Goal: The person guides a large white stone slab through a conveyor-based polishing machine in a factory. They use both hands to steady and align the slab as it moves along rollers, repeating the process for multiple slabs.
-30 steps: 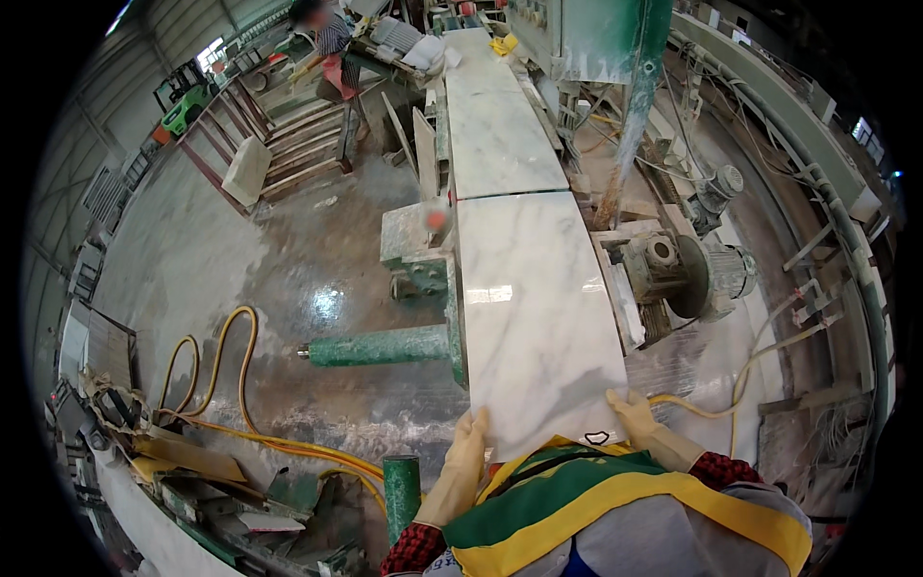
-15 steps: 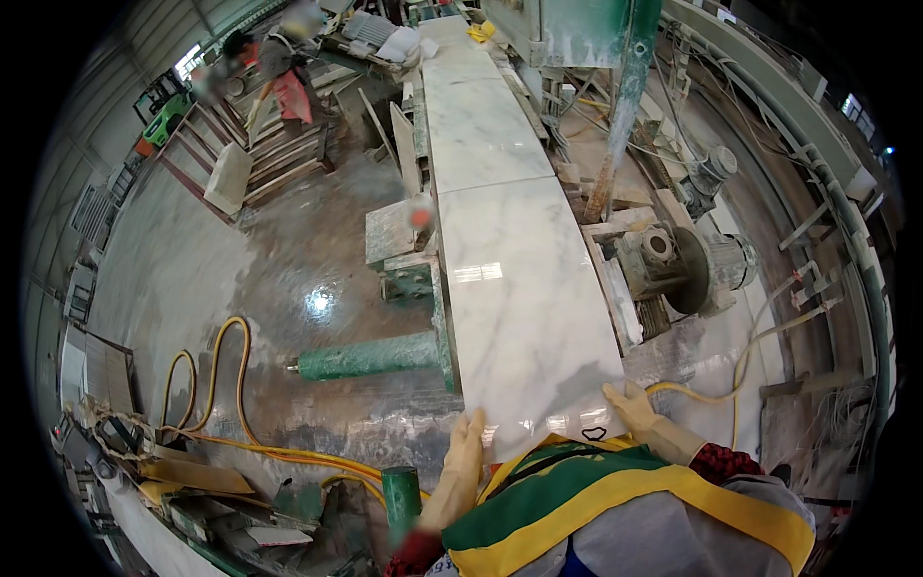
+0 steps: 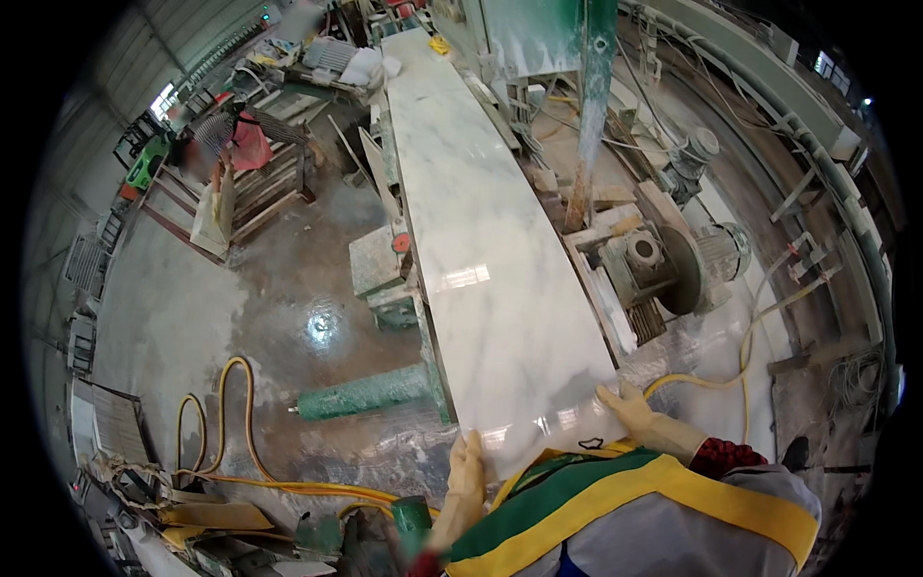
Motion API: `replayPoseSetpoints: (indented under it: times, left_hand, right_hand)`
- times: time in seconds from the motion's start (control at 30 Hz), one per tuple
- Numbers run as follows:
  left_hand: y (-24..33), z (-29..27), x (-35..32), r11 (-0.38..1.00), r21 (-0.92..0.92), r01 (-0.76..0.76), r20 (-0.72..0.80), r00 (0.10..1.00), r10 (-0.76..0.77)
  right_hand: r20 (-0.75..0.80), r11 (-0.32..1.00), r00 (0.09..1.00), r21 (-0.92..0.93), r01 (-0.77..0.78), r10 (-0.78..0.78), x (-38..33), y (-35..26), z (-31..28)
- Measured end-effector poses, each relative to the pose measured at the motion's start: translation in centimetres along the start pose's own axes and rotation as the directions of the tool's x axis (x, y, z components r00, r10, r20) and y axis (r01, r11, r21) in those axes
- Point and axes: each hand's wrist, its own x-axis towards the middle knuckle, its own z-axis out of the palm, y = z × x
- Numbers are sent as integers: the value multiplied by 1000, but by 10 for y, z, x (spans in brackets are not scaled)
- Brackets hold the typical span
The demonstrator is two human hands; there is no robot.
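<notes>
at centre, white slab, glossy, faintly grey-veined, far detail unclear

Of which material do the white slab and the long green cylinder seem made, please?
White slab: probably polished marble, from its grey veining and shiny highlights, though engineered stone could look similar. Long green cylinder: likely painted metal; its green coat looks mottled.

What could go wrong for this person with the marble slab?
The marble slab might slip: its top looks glossy, and the left hand and right hand are only at its near end. Footing could slide, as the floor looks wet and shiny. The yellow hose, lying in loops on the left, might catch a foot.
</notes>
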Motion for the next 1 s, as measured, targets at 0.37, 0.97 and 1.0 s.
replayPoseSetpoints:
  times: [0.37,0.97,1.0]
  left_hand:
    - [-30,-9,37,993,-76,-86,58,994,90]
    - [-137,-255,-131,823,-303,-481,-600,767,228]
    - [-164,-283,-156,786,-247,-567,-627,712,317]
  right_hand:
    - [-48,993,995,-84,81,-85,43,38,-2]
    - [-189,955,952,217,-200,243,21,133,-72]
    - [-190,956,942,151,-250,276,9,133,-58]
